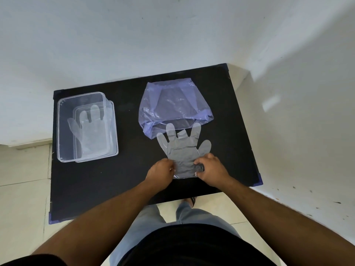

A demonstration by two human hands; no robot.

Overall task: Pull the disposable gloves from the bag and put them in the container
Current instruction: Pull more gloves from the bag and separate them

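Both hands pinch glove (pixel 182 150) cuff; bag (pixel 173 104) just beyond fingertips.

The table top (pixel 115 179) is matte black with little purple corner caps (pixel 51 219). The bag (pixel 174 104) is see-through lilac-blue, and the glove (pixel 182 148) at its mouth is clear, looking grey against the black. The container (pixel 63 143) is colourless clear plastic, and the glove inside it (pixel 90 131) is milky clear.
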